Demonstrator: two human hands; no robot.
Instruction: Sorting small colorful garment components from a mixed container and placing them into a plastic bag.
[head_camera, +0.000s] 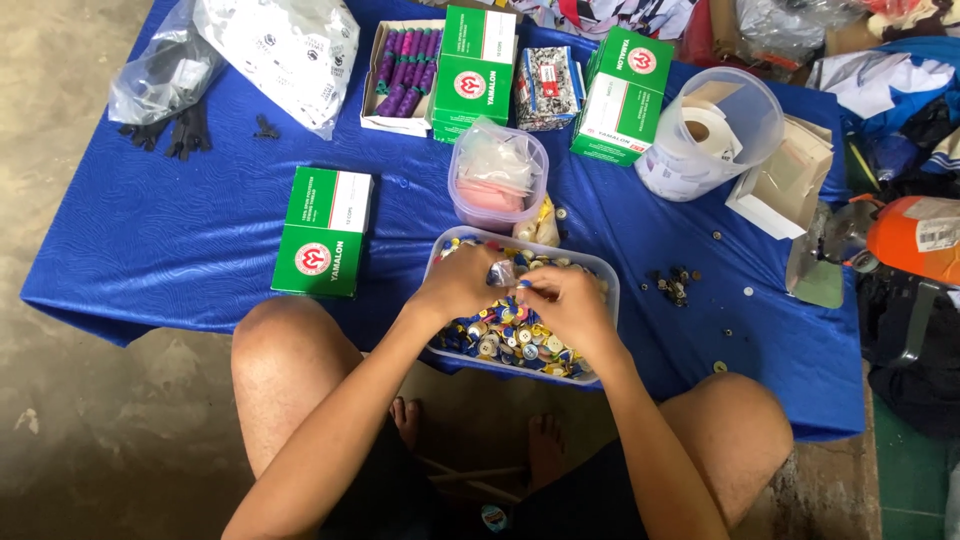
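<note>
The blue-covered surface (150, 240) is overhung at its near edge by a clear tub of mixed buttons (600, 290). Over the tub, a small clear bag (503, 272) is pinched between the left hand (458, 283) and right hand (568, 300), both grips pressed together. Open cloth lies left; green boxes (322, 231) and a lidded container (497, 175) crowd beyond.

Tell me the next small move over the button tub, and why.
Probably pull the small clear bag open. Both hands, left hand and right hand, pinch it above the tub of mixed buttons, and nothing seems to have gone in.
</note>
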